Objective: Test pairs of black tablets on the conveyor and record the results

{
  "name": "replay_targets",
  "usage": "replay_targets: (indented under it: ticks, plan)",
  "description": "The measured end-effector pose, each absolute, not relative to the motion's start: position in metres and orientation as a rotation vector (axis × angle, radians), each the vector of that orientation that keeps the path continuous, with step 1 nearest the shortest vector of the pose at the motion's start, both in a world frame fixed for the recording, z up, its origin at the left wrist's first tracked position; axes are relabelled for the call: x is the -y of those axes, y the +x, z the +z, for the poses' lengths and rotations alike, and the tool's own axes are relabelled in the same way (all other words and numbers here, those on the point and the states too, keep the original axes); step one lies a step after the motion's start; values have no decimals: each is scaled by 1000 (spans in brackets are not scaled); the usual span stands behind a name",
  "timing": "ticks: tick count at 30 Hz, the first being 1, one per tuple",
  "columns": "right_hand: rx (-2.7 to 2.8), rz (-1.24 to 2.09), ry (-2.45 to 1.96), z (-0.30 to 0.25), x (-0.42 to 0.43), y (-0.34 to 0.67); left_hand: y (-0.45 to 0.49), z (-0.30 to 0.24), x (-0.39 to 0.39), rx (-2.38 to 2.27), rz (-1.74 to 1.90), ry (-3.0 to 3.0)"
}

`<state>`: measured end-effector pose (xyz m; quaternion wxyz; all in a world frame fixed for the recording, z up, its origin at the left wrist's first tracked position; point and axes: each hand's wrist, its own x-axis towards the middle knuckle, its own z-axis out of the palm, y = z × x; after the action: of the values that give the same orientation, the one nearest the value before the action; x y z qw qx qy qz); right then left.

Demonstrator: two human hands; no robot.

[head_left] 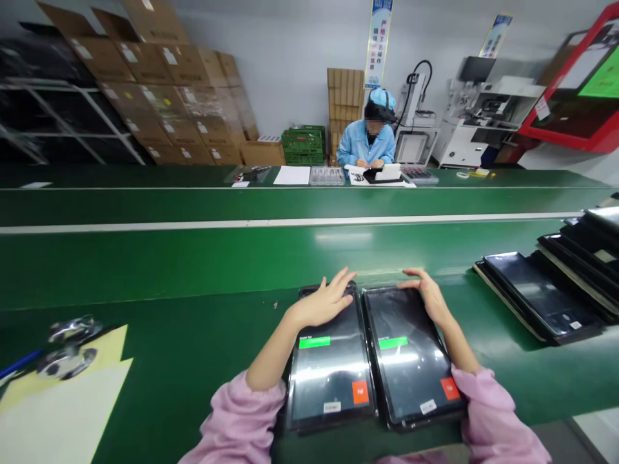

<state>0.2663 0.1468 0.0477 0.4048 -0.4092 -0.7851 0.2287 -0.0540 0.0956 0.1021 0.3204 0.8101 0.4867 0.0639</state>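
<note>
Two black tablets lie side by side on the green bench in front of me, screens up. Both the left tablet (329, 377) and the right tablet (411, 374) are lit, each with a green bar and a red square, and a white label near the lower edge. Over the upper part of the left one, my left hand (326, 303) is spread, its fingers apart, reaching toward the far edge. My right hand (428, 296) sits at the far right corner of the other tablet, fingers apart and bent over its top edge; it grips nothing that I can see.
Stacked dark tablets (546, 290) stand at the right. Yellow and white paper sheets (62, 406) lie at the left with a blue pen (19, 364) and shiny clear items. Across the bench, a person in blue (367, 142) works behind a tray of small parts (326, 176).
</note>
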Motion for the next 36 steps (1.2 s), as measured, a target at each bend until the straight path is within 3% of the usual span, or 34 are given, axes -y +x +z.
replay_targets:
  ticks: [5,12,18,21,28,36]
  plan:
    - [1986,482,-1096,32,-144,276,-42,105,-87,-1299,43,2218]
    - [2467,624,-965,69,-113,274,-32,120,-62,-1211,-132,2338]
    - [2374,274,-1281,58,-119,280,-58,136,-46,-807,-100,2296]
    - [2367,211,-1342,45,-130,287,-69,127,-63,-1040,30,2295]
    - [2350,191,-1220,46,-128,283,-50,95,-92,-1253,107,2251]
    - [2346,420,-1134,51,-126,286,-47,136,-46,-950,-69,2302]
